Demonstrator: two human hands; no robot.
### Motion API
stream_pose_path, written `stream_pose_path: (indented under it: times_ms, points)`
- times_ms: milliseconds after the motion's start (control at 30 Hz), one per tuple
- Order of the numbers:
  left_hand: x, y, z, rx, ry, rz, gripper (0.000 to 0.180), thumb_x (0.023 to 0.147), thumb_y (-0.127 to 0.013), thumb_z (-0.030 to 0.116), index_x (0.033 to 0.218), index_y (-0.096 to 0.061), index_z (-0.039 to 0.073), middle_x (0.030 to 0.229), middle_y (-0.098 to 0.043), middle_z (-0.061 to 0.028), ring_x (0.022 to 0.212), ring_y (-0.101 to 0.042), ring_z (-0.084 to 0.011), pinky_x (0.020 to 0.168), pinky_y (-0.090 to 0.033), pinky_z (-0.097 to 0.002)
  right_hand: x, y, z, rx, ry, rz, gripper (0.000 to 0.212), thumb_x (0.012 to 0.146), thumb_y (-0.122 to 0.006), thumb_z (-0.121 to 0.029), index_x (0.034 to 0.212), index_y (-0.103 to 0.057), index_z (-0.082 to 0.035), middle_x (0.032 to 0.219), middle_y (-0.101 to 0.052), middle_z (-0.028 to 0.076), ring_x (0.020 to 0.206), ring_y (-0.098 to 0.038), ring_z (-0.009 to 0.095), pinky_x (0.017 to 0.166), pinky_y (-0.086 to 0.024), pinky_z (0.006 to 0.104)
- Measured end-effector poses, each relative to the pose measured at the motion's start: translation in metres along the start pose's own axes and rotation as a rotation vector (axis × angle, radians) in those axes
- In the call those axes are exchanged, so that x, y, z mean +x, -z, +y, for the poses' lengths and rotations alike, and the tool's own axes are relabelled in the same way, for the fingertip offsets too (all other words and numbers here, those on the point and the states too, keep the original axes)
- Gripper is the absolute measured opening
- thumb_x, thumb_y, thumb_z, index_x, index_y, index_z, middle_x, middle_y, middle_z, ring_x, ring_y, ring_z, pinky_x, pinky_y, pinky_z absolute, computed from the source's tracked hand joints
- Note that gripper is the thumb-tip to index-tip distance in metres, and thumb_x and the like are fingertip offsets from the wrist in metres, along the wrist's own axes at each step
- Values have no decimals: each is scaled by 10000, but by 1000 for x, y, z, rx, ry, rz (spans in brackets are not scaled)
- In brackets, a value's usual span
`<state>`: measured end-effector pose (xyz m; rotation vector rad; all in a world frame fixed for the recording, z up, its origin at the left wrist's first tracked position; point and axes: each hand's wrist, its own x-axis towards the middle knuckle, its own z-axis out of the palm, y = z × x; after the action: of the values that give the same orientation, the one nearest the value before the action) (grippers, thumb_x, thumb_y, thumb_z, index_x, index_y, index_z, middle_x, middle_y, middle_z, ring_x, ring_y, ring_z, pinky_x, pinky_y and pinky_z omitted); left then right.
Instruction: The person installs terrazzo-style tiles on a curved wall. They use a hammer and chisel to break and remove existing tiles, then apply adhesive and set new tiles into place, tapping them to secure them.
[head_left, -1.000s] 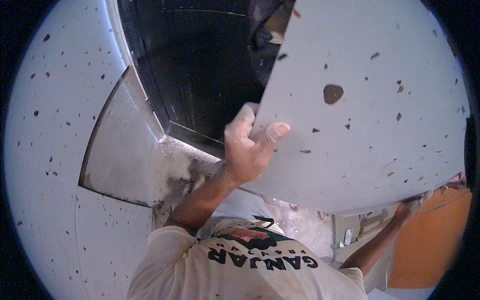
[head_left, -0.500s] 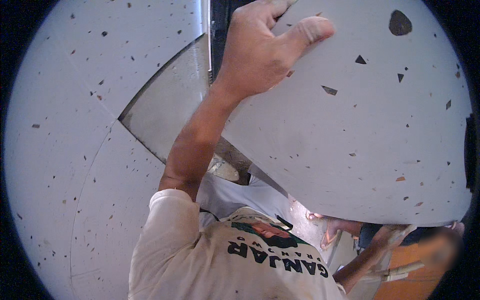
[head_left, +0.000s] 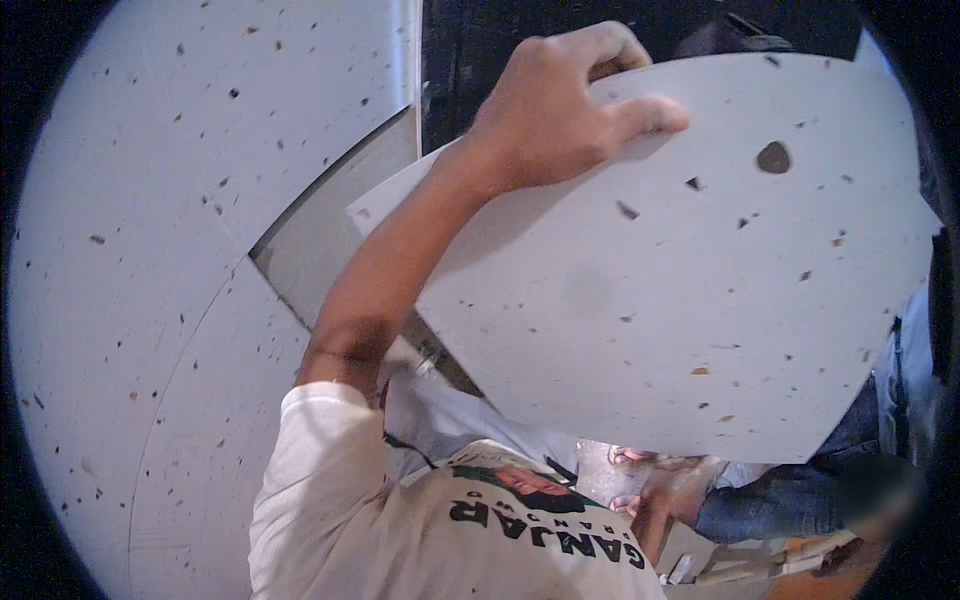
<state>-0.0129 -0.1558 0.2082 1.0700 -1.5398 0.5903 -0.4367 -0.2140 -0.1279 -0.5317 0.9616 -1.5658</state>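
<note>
A large pale grey tile [head_left: 640,270], speckled with dark and brown chips, fills the middle and right. My left hand [head_left: 555,115] is closed over its far edge, with the thumb flat on the speckled face and the other fingers curled at or behind the rim. That forearm crosses the tile's left corner. To its left lies a matching speckled surface [head_left: 110,300], which has a wedge-shaped recess [head_left: 315,215] of plain grey. Below the tile, what seems to be my right forearm [head_left: 652,528] shows beside my shirt. My right hand cannot be made out.
Another person in jeans [head_left: 770,505] is close by at the lower right, partly behind the tile, with bare toes [head_left: 625,455] near its lower edge. A black area [head_left: 465,70] lies beyond the far edge, with a dark object [head_left: 735,38] there.
The tile has shifted and turned, so its far edge, left corner and lower right corner now show. My left hand has moved slightly right and nearer with it. My right hand has gone from sight.
</note>
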Motion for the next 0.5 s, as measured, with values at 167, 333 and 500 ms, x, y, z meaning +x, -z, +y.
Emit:
stream_pose_path:
  times_ms: [167,333,500]
  points:
    - [-13,-31,0,-270,101,-35,284,806,-811,211,936,-643,23,851,-687,-51,804,-640,-103,764,-531,-267,17,46,35,-32,-161,-117,795,958,-410,-642,1503,-264,-81,1520,-330,127,1376,-344,331,1131,-280,530]
    - [-20,-51,14,-214,160,-132,306,795,-819,238,960,-664,32,834,-710,-65,738,-665,-109,705,-544,-272,8,40,56,-47,-111,-138,853,945,-336,-696,1532,-201,-92,1539,-303,151,1357,-378,361,1100,-323,547]
    - [-18,-77,26,-211,108,-170,324,775,-832,274,926,-681,32,818,-715,-81,695,-681,-128,668,-548,-273,29,80,32,-656,-379,-330,763,973,-344,-645,1398,-393,-13,1283,-566,208,1063,-616,345,894,-506,460]
